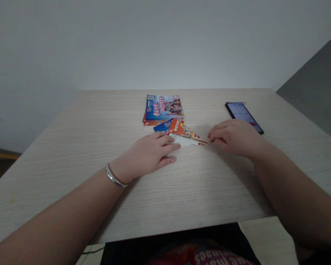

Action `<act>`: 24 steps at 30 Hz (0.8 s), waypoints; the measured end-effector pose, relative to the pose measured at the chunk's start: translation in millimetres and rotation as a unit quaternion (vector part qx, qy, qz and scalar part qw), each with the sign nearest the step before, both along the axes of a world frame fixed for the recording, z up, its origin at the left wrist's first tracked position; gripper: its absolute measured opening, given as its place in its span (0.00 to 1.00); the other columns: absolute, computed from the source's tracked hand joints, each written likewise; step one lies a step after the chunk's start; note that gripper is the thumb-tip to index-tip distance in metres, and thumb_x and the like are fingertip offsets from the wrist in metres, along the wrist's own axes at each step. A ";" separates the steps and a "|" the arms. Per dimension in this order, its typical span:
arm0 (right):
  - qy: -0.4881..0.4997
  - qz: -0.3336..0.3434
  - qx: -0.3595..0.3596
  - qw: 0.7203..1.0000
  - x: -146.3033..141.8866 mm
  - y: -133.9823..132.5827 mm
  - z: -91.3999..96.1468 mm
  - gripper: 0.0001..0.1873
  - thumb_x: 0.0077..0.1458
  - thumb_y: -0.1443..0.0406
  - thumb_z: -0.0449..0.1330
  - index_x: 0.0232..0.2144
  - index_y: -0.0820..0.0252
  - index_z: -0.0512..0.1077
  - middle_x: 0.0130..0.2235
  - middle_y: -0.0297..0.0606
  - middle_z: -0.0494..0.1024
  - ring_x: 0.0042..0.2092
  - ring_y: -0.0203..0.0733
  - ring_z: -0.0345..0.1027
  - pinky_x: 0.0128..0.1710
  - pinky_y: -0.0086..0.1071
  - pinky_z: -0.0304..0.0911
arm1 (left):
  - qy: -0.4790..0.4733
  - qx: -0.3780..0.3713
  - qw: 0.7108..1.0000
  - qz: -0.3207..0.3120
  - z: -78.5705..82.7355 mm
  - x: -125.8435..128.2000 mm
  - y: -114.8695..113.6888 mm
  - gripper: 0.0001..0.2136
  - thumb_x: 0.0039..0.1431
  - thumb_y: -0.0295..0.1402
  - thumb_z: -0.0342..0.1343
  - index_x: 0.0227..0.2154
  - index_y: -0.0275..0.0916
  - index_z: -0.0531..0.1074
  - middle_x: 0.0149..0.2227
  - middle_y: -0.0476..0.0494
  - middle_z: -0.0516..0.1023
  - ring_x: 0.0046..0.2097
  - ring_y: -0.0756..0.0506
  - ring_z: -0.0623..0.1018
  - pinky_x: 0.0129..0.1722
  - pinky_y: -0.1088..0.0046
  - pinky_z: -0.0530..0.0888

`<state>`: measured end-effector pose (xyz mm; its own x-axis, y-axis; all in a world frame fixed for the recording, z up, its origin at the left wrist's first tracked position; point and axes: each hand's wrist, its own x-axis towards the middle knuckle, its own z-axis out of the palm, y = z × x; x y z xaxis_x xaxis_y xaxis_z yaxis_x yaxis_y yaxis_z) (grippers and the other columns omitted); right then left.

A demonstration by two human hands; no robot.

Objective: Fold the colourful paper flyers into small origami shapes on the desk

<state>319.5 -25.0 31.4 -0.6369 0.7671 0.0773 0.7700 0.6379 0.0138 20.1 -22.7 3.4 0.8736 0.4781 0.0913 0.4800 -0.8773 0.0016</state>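
A partly folded paper leaflet [183, 140], orange, blue and white, lies on the table with a narrow point toward the right. My left hand [151, 152] rests on its left part, palm down, fingers spread. At the pointed right end, my right hand [228, 136] has thumb and fingertips pinched together on the leaflet's tip. Just behind the folded leaflet sits a stack of printed leaflets [164, 108], the top one blue with a picture of people. The left fingers hide some of the folded leaflet's near edge.
A smartphone [244, 116] with a lit screen lies beyond my right hand. The pale wooden table [121, 106] meets a white wall [165, 44] at the back. Its near edge runs close to my body, above dark and red patterned cloth [204, 254].
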 end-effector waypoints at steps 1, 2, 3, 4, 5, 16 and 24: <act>0.014 0.000 0.015 1.000 -4.2 -1.3 -1.7 0.15 0.57 0.71 0.53 0.36 0.58 0.81 0.41 0.38 0.83 0.41 0.46 0.76 0.42 0.38 0.66 | 0.001 0.009 1.000 0.000 -0.5 1.6 0.0 0.20 0.70 0.45 0.43 0.55 0.41 0.69 0.52 0.37 0.71 0.52 0.39 0.70 0.52 0.59 0.69; 0.029 0.009 0.024 0.999 -8.9 -2.6 -3.8 0.16 0.59 0.70 0.53 0.40 0.58 0.80 0.45 0.39 0.83 0.44 0.46 0.76 0.44 0.38 0.66 | 0.002 0.018 1.000 0.002 -0.9 3.3 0.0 0.20 0.69 0.45 0.43 0.55 0.42 0.69 0.50 0.37 0.72 0.50 0.39 0.70 0.51 0.59 0.69; 0.042 0.018 0.022 0.999 -14.1 -3.9 -6.3 0.18 0.60 0.69 0.52 0.46 0.57 0.78 0.48 0.39 0.81 0.46 0.45 0.75 0.45 0.38 0.66 | 0.004 0.026 1.000 0.005 -1.2 5.0 0.0 0.20 0.69 0.45 0.44 0.54 0.42 0.69 0.49 0.37 0.72 0.49 0.39 0.70 0.50 0.59 0.70; 0.047 0.026 0.016 0.998 -19.4 -5.1 -9.0 0.19 0.60 0.69 0.52 0.49 0.57 0.77 0.49 0.39 0.81 0.46 0.45 0.75 0.46 0.38 0.66 | 0.007 0.032 0.999 0.007 -1.4 6.6 0.0 0.19 0.69 0.45 0.44 0.54 0.42 0.70 0.48 0.37 0.72 0.48 0.38 0.70 0.49 0.59 0.70; 0.041 0.039 0.007 0.998 -24.4 -6.3 -11.5 0.19 0.60 0.68 0.52 0.49 0.58 0.76 0.49 0.39 0.80 0.47 0.45 0.74 0.46 0.38 0.66 | 0.010 0.038 0.999 0.010 -1.6 7.9 0.2 0.19 0.69 0.46 0.44 0.53 0.42 0.70 0.47 0.37 0.72 0.48 0.38 0.70 0.48 0.58 0.70; 0.000 0.030 -0.029 0.999 -31.7 -9.1 -11.6 0.18 0.60 0.69 0.52 0.46 0.57 0.78 0.45 0.40 0.80 0.45 0.46 0.71 0.44 0.37 0.64 | 0.021 0.032 0.999 0.018 10.6 3.5 -1.8 0.15 0.69 0.35 0.43 0.51 0.41 0.71 0.54 0.40 0.74 0.54 0.40 0.73 0.54 0.58 0.68; 0.013 0.029 -0.043 0.999 -28.0 -8.5 -9.4 0.17 0.60 0.69 0.53 0.45 0.58 0.79 0.45 0.41 0.80 0.47 0.47 0.71 0.47 0.38 0.64 | 0.068 0.031 0.996 0.049 25.8 -1.7 -8.5 0.16 0.66 0.32 0.45 0.53 0.42 0.70 0.57 0.41 0.74 0.55 0.41 0.74 0.57 0.57 0.66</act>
<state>291.5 -33.5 22.0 -0.6791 0.7334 0.0303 0.7310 0.6795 -0.0630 18.4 -31.2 29.2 0.8293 0.5588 0.0065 0.5553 -0.8227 -0.1216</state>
